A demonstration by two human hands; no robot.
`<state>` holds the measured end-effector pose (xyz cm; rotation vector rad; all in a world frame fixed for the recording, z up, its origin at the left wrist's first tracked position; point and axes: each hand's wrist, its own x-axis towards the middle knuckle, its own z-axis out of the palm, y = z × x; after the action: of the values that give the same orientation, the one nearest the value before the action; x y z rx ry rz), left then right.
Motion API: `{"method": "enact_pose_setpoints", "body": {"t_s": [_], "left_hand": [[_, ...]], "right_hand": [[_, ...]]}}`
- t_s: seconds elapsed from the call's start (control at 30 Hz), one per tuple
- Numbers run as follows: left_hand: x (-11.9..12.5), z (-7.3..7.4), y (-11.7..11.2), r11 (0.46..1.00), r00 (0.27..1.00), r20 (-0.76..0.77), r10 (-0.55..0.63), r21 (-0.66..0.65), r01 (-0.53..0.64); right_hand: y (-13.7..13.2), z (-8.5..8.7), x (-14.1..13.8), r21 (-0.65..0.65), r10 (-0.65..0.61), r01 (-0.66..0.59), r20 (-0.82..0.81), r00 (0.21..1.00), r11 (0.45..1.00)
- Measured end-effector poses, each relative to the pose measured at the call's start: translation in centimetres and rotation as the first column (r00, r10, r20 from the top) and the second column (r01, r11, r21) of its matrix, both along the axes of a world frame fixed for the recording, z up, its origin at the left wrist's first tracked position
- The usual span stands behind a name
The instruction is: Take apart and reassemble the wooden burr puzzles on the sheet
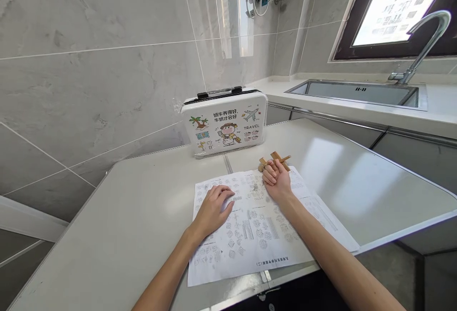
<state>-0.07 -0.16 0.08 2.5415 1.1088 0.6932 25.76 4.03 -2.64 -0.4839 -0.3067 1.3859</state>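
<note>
A printed paper sheet covered with small line diagrams lies on the table under both hands. My left hand rests on the sheet's left part, fingers stretched and thumb apart, holding nothing. Near the sheet's far edge, my right hand is closed, its fingers curled toward the palm; whatever they hold is hidden. Right beside those fingers, and touching or nearly touching them, are several notched wooden pieces in a small jumble, with one thin stick pointing right. The hand partly covers them.
A white carry case with cartoon prints and a black handle, wrapped in clear plastic, stands upright behind the sheet. The white table meets a tiled wall. At right are a sink and a faucet below a window.
</note>
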Motion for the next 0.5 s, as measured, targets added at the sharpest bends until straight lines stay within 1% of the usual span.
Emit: {"method": "enact_pose_setpoints", "body": {"t_s": [0.13, 0.27, 0.37, 0.43, 0.5], "left_hand": [[0.0, 0.0, 0.0, 1.000, 1.000, 0.002, -0.002, -0.013, 0.002], [0.0, 0.1, 0.0, 1.000, 1.000, 0.010, -0.008, -0.013, 0.009], [-0.1, 0.1, 0.0, 1.000, 1.000, 0.018, -0.011, -0.009, 0.011], [-0.1, 0.1, 0.0, 1.000, 1.000, 0.018, -0.011, -0.008, 0.011], [-0.1, 0.1, 0.0, 1.000, 1.000, 0.018, -0.010, -0.012, 0.011]], "right_hand": [[0.2, -0.2, -0.5, -0.009, -0.022, 0.023, 0.074, 0.997, 1.000], [0.3, -0.3, -1.0, -0.032, -0.093, 0.100, 0.172, 0.981, 0.995], [0.0, 0.1, -1.6, -0.033, -0.138, 0.150, 0.247, 0.959, 0.988], [-0.5, 0.5, -2.1, 0.000, -0.157, 0.170, 0.370, 0.916, 0.986], [-1.1, 1.0, -2.8, 0.068, -0.173, 0.161, 0.528, 0.831, 0.985]]}}
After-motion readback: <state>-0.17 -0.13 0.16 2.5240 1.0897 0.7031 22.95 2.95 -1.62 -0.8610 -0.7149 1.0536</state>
